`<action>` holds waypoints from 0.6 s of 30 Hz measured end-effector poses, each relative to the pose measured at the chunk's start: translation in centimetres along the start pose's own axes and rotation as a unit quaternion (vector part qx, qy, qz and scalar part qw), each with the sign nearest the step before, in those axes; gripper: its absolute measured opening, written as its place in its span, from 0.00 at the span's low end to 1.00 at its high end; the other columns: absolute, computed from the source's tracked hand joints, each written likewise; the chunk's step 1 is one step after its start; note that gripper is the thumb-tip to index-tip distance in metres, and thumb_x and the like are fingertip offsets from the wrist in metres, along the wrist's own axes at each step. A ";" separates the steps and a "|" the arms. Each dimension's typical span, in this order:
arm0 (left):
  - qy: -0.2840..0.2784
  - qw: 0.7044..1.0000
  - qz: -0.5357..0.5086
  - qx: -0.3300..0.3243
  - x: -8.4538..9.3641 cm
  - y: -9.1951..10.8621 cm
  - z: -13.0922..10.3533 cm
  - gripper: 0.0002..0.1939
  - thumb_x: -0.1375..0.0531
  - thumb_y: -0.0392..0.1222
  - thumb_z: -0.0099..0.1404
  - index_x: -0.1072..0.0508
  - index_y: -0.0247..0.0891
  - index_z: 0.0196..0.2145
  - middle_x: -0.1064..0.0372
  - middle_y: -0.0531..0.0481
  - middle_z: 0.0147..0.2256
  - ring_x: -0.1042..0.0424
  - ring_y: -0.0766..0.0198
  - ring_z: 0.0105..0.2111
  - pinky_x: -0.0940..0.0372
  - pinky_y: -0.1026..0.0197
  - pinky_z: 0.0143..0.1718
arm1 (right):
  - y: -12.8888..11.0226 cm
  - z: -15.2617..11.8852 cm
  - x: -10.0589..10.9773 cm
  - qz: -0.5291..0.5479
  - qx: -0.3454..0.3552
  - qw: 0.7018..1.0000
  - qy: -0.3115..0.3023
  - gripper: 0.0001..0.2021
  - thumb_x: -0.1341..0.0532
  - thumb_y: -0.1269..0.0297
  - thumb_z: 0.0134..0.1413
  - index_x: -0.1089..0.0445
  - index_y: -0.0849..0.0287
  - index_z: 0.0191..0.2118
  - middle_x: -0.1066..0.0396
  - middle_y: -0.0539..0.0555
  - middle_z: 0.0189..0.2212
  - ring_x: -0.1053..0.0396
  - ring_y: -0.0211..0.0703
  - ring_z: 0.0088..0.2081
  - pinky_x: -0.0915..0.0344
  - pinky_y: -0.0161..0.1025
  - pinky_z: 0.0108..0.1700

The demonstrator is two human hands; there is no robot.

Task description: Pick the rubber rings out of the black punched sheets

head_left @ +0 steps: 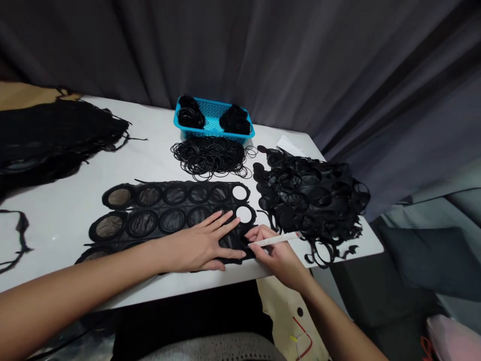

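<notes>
A black sheet with rows of raised rings (172, 220) lies along the front of the white table. Two holes at its right end show the white surface below. My left hand (199, 244) is flat on the sheet's right part, fingers spread. At the right end, my right hand (271, 250) is closed round a white pen-like tool (276, 239), its fingertips at the sheet's edge. What the fingertips touch there is too dark to make out.
Behind the sheet is a pile of thin black rings (212, 156), with a blue basket (213, 116) holding black pieces beyond it. Black scraps (311, 193) heap at the right. A large black pile (48, 135) covers the left. A grey curtain hangs behind.
</notes>
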State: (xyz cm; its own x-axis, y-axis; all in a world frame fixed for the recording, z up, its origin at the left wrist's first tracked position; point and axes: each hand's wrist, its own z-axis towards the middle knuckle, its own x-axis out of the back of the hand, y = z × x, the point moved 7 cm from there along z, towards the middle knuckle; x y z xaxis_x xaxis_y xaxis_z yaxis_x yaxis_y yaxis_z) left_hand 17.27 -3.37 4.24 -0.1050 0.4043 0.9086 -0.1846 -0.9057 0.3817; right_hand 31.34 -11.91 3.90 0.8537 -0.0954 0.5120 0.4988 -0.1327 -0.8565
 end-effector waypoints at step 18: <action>-0.040 0.999 0.001 0.012 -0.5 -0.1 -0.1 0.24 0.46 0.53 0.73 0.40 0.63 0.65 0.76 0.47 0.71 0.67 0.41 0.70 0.62 0.34 0.67 | -1.9 -2.0 -1.9 -0.310 0.140 0.939 0.047 0.10 0.51 0.74 0.64 0.35 0.54 0.39 0.29 0.60 0.45 0.32 0.53 0.48 0.32 0.51 0.51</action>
State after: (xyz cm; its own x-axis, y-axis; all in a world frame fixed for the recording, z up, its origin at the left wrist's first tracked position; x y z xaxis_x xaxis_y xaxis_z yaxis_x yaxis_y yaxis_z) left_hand 17.28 -3.46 3.77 -0.0266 0.3928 0.9193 -0.1600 -0.9094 0.3839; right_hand 28.50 -13.48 4.71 0.3760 -0.1743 0.9101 0.9266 0.0709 -0.3692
